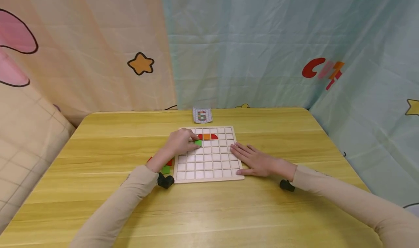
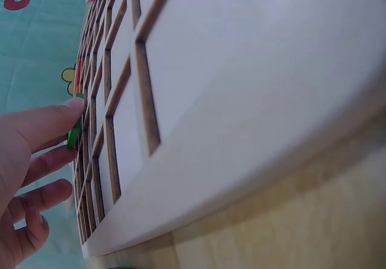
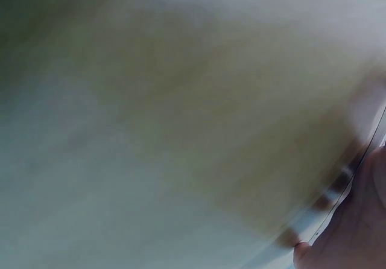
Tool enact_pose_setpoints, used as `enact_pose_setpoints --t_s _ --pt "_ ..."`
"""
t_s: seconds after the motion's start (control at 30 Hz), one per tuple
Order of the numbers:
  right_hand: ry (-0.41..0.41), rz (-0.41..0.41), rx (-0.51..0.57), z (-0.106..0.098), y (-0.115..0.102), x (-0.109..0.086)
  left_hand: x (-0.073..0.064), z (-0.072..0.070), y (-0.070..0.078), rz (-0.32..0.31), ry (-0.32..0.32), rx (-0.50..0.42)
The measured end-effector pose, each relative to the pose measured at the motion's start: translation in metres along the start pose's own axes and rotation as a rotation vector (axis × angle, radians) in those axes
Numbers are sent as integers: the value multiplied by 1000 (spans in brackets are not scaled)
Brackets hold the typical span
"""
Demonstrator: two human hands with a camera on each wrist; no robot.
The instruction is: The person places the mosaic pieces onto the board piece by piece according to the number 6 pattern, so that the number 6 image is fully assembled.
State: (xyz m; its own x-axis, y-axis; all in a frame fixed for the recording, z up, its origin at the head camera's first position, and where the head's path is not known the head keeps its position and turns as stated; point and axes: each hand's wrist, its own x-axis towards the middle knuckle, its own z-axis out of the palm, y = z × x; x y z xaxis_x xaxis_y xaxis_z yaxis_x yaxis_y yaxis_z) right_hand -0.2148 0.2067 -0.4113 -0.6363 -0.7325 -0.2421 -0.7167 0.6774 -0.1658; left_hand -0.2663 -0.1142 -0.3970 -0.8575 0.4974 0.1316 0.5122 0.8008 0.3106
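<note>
thin, bright green tile (image 1: pixel 198 143), pinched by left hand (image 1: pixel 182 141), right hand (image 1: pixel 257 162) spread on pale gridded board (image 1: pixel 208 165)

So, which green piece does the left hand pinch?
The green piece over the grid board; other green lies on the table, left of the board.

Table (image 1: pixel 209 211): wood-grain, slightly glossy. Board (image 2: pixel 271 130): smooth pale wood, matt. Green tile (image 1: pixel 198 143): smooth. Card (image 1: pixel 202 115): paper. Curtain (image 1: pixel 262 40): creased cloth. Sleeves (image 1: pixel 340 193): matt soft cloth.
</note>
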Motion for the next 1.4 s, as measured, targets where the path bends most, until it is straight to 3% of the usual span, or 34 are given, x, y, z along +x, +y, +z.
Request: enact_pose_setpoints --t_s 0.13,1.13,1.4 --pt "-3 8 3 0 0 0 2 2 0 1 -1 32" --pt "-15 0 14 -4 -1 0 -3 5 2 19 20 10" --pt "-3 -4 9 -1 1 1 -10 -2 -1 -37 40 -38"
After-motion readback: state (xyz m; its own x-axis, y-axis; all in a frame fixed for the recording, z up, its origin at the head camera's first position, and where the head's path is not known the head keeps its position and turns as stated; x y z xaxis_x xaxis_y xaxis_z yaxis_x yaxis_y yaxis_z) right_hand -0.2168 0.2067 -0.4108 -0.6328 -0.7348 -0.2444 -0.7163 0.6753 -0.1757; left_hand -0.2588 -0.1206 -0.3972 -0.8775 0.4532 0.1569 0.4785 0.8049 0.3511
